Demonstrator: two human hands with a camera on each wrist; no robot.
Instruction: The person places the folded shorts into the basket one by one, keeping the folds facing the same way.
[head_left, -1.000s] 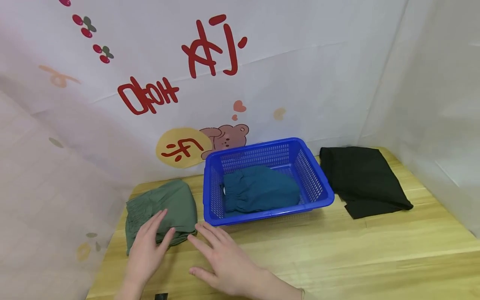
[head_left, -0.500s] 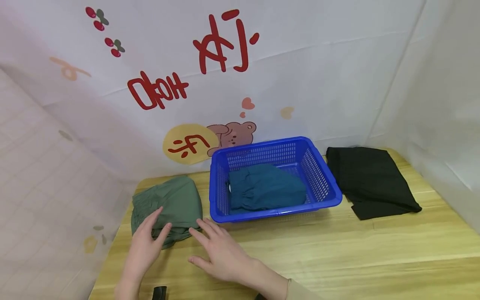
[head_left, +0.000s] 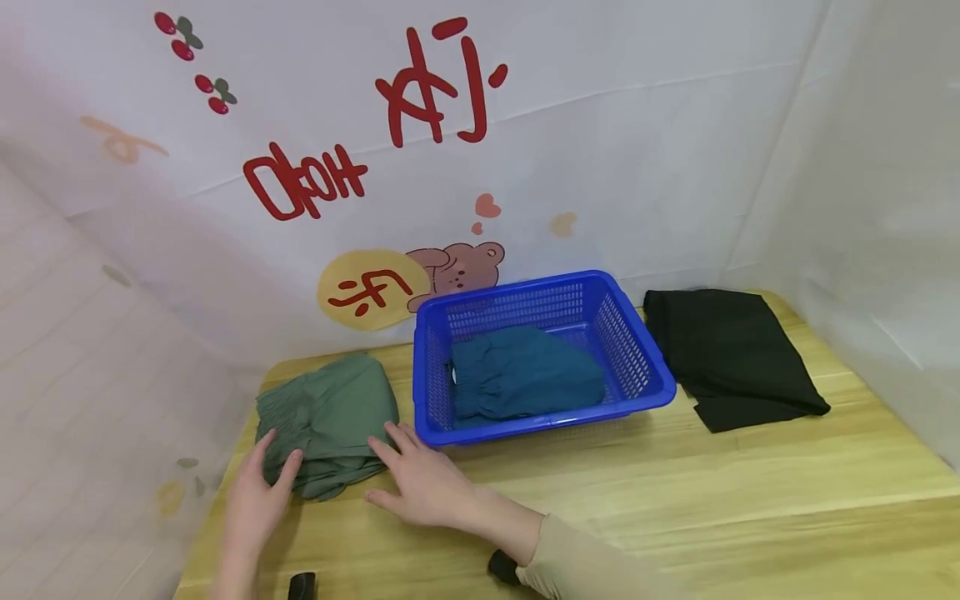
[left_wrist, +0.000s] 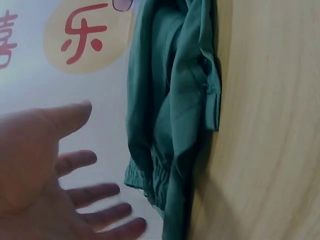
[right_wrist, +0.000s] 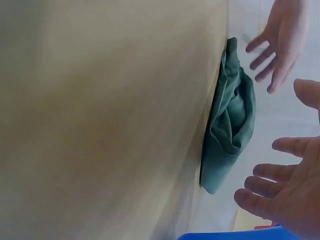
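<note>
Left hand and right hand, fingers spread, hover by the near side of green cloth, left of basket; a reach, I judge, next calling for fingers sliding under both ends.

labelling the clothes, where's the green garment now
In the head view, the green garment lies on the table, left of the blue basket, near the left hand.

Folded green fabric garment lay on pale wooden tbl, just L of rectangular blue plastic basket w/ folded teal fabric garment in it. Folded black cloth lay R of basket; white printed sheet hung behind all.
</note>
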